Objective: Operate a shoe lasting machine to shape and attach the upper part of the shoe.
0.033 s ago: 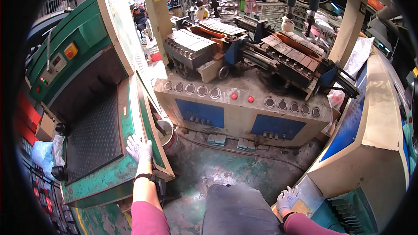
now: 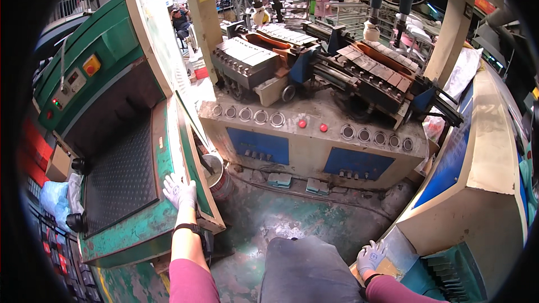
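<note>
My left hand (image 2: 181, 192), in a pale work glove, rests with fingers spread on the green front ledge (image 2: 163, 164) of a machine with a black dotted mat (image 2: 120, 182). Nothing is in that hand. At the lower right, my right hand (image 2: 370, 257), gloved alike, lies with its fingers apart beside a grey metal plate (image 2: 400, 249). It appears to touch the surface next to the plate, and no held object shows. A teal tray-like part with dark ribs (image 2: 449, 274) is close to the right hand.
Ahead stands a beige machine (image 2: 303, 145) with two clamp units, red buttons (image 2: 302, 123) and round gauges. Two pale blue pedals (image 2: 279, 180) sit on the floor before it. A bucket (image 2: 218, 177) is beside the green machine. A beige cabinet (image 2: 483, 174) flanks the right. Two people are far behind.
</note>
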Demonstrator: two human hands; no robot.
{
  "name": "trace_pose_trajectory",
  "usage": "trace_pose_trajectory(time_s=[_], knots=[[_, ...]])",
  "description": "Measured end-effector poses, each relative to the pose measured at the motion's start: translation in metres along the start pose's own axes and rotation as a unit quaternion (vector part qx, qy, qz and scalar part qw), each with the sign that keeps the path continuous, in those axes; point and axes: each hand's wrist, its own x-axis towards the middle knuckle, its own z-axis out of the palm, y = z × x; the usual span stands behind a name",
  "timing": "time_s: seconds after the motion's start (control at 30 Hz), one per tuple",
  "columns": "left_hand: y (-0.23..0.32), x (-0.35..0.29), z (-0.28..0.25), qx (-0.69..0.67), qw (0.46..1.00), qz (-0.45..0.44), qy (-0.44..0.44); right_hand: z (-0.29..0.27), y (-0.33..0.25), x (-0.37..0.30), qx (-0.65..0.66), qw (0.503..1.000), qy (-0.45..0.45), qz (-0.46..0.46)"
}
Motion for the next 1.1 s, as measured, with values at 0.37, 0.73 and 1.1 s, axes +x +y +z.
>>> trace_pose_trajectory(time_s=[0.37,0.73,1.1], knots=[[0.0,-0.0009,0.0004,0.003,1.0,-0.003,-0.005,-0.0056,-0.0023,-0.0018,0.011,1.0,-0.014,0.009],[0.0016,-0.0014,-0.0019,0.008,1.0,-0.003,-0.007,-0.0029,-0.0007,-0.002,0.015,1.0,0.005,-0.001],[0.0001,0.0002,0.0015,0.012,1.0,-0.002,-0.006,-0.0032,-0.0013,-0.0013,0.019,1.0,0.003,0.002]])
